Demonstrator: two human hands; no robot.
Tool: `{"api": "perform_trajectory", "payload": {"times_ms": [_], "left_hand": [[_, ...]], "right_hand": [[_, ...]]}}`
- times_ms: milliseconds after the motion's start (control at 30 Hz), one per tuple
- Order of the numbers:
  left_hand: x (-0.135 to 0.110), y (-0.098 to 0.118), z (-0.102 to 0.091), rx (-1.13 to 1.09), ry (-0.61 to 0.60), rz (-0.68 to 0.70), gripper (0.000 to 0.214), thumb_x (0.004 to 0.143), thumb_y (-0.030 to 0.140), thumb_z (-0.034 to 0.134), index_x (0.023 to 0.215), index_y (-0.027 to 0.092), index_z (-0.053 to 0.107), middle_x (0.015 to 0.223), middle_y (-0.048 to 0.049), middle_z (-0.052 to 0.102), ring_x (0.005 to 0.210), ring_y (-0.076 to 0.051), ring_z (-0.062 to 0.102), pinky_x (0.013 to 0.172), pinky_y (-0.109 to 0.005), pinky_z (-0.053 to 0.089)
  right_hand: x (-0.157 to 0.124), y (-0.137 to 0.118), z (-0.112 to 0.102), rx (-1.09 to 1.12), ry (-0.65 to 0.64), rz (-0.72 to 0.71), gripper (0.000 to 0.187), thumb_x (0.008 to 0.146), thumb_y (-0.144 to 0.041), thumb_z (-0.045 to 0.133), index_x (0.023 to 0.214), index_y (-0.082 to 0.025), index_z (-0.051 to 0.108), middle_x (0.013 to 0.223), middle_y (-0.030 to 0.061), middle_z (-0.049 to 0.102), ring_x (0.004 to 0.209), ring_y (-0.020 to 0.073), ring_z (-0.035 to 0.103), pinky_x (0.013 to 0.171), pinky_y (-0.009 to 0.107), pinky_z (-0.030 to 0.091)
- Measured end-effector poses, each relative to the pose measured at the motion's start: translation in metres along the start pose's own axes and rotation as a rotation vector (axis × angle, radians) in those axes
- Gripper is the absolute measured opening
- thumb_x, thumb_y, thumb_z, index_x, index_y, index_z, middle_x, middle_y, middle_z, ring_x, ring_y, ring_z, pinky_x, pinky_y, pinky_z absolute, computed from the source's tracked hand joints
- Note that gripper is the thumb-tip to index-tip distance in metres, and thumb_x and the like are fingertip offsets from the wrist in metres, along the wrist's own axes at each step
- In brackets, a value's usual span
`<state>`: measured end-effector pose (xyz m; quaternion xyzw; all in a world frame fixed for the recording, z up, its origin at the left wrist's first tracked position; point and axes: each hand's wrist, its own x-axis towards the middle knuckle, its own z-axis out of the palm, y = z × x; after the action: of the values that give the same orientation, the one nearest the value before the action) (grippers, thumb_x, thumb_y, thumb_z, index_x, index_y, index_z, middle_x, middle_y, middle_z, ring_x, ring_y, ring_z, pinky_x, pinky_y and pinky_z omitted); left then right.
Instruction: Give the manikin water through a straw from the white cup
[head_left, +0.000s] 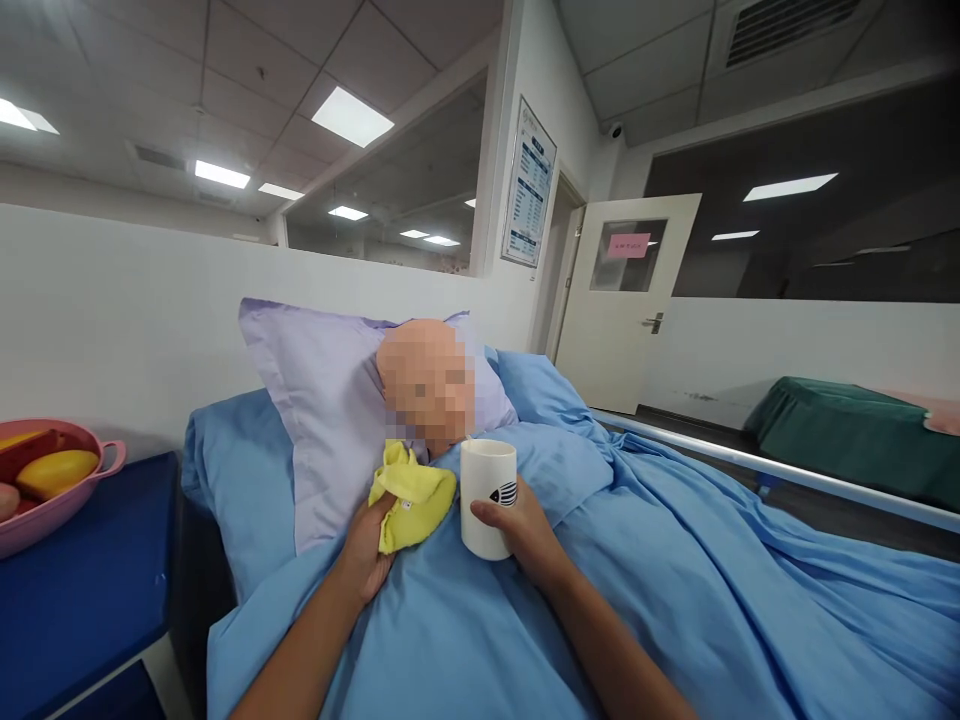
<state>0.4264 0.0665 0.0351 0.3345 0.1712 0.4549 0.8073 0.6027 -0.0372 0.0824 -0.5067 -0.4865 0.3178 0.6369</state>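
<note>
A yellow cloth (416, 505) is bunched in my left hand (365, 550), just below the chin of a bald head, its face blurred, that rests on a lilac pillow (322, 400). My right hand (529, 530) is wrapped round a white mug (484, 500) with a small black printed mark. What looks like a thin straw tip rises from the mug's rim beside the mouth area. The mug stands upright, close to the cloth's right edge. Blue bedding (465, 640) covers the body below the head.
At the left, a pink basket (75, 505) with yellow and red fruit shapes sits on a blue bedside cabinet (82, 620). A pale bed rail (787, 470) runs along the right side. Farther back are a door (626, 330) standing ajar and a green-covered bed (840, 440).
</note>
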Motion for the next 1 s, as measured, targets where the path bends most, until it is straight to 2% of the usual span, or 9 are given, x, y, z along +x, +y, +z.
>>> {"api": "perform_trajectory", "payload": {"times_ms": [333, 500, 633, 833, 1000], "left_hand": [[-0.001, -0.001, 0.000, -0.034, -0.011, -0.002, 0.058, 0.086, 0.027, 0.068, 0.138, 0.014, 0.049, 0.125, -0.0138, 0.066, 0.116, -0.027, 0.063, 0.104, -0.038, 0.051], [-0.001, -0.001, 0.001, -0.038, -0.014, 0.009, 0.057, 0.087, 0.024, 0.066, 0.139, 0.013, 0.047, 0.124, -0.0146, 0.066, 0.115, -0.028, 0.063, 0.105, -0.040, 0.050], [-0.001, -0.002, 0.000, -0.017, 0.012, 0.018, 0.055, 0.085, 0.022, 0.066, 0.136, 0.012, 0.050, 0.123, -0.0146, 0.067, 0.114, -0.028, 0.064, 0.105, -0.040, 0.049], [-0.001, -0.004, 0.000, -0.030, 0.005, 0.014, 0.050, 0.085, 0.024, 0.066, 0.132, 0.011, 0.053, 0.122, -0.0146, 0.068, 0.116, -0.027, 0.063, 0.106, -0.040, 0.048], [-0.005, -0.003, 0.002, -0.049, -0.004, 0.020, 0.049, 0.085, 0.024, 0.066, 0.131, 0.011, 0.054, 0.120, -0.0136, 0.069, 0.116, -0.027, 0.062, 0.107, -0.039, 0.047]], "right_hand": [[0.005, -0.004, -0.004, 0.101, -0.089, 0.062, 0.056, 0.066, -0.039, 0.080, 0.114, -0.019, 0.057, 0.092, 0.0031, 0.066, 0.080, 0.0188, 0.060, 0.067, 0.029, 0.050], [0.010, -0.002, -0.013, 0.204, -0.286, 0.125, 0.052, 0.069, -0.038, 0.078, 0.112, -0.018, 0.059, 0.093, 0.0057, 0.068, 0.080, 0.0200, 0.063, 0.069, 0.031, 0.050], [0.008, -0.003, -0.018, 0.276, -0.265, 0.171, 0.054, 0.071, -0.043, 0.076, 0.115, -0.016, 0.057, 0.095, 0.0087, 0.069, 0.082, 0.0219, 0.065, 0.072, 0.033, 0.052], [0.004, -0.004, -0.014, 0.208, -0.274, 0.125, 0.056, 0.069, -0.044, 0.079, 0.112, -0.016, 0.058, 0.094, 0.0085, 0.069, 0.081, 0.0218, 0.063, 0.069, 0.032, 0.051], [0.000, -0.001, -0.011, 0.231, -0.228, 0.114, 0.052, 0.070, -0.044, 0.078, 0.111, -0.017, 0.059, 0.096, 0.0079, 0.068, 0.083, 0.0228, 0.064, 0.072, 0.034, 0.052]]}}
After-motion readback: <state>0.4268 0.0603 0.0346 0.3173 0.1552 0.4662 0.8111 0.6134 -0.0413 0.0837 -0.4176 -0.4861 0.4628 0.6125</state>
